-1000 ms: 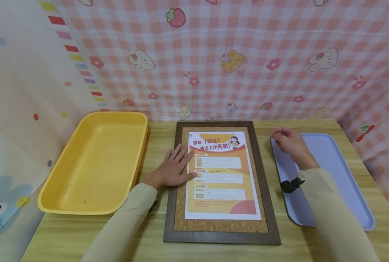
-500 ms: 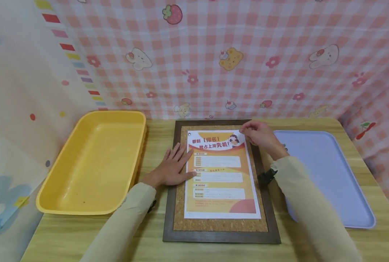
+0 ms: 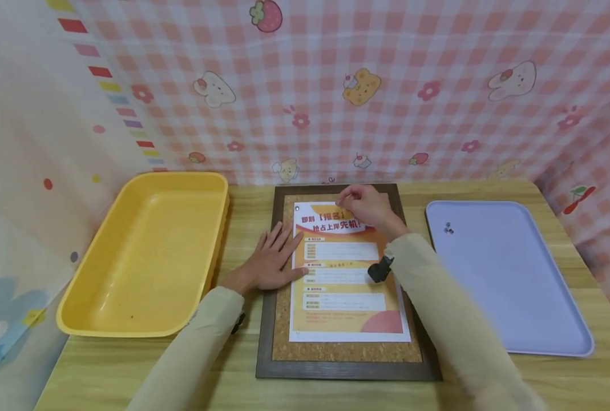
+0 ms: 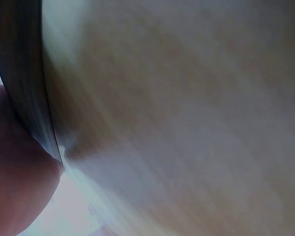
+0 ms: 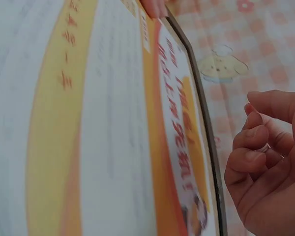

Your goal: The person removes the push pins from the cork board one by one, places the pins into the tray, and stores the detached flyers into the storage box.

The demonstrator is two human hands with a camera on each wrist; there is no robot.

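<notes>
- The right grip [image 3: 367, 206] is poising above the top edge of the printed sheet [image 3: 342, 268], narrow, its fingers curling about a small shiny piece [image 5: 264, 148], probably a metal pin.
- The left grip [image 3: 270, 267] is lying spread flat, left of and nearer than the right grip, reaching across the frame [image 3: 348, 370] onto the sheet.
- The sheet is looking light, bendable and easily creased; its white margin is offering the safest hold. The shiny piece is probably calling for a fingertip pinch, clear of any point.
- A pin [image 3: 297, 209] is marking the corner left of the right grip.
- The frame's rim is bordering the sheet; cloth [image 3: 305, 85] is hanging just beyond. Table [image 3: 417, 200] is showing rightward, before the purple tray [image 3: 510, 274].
</notes>
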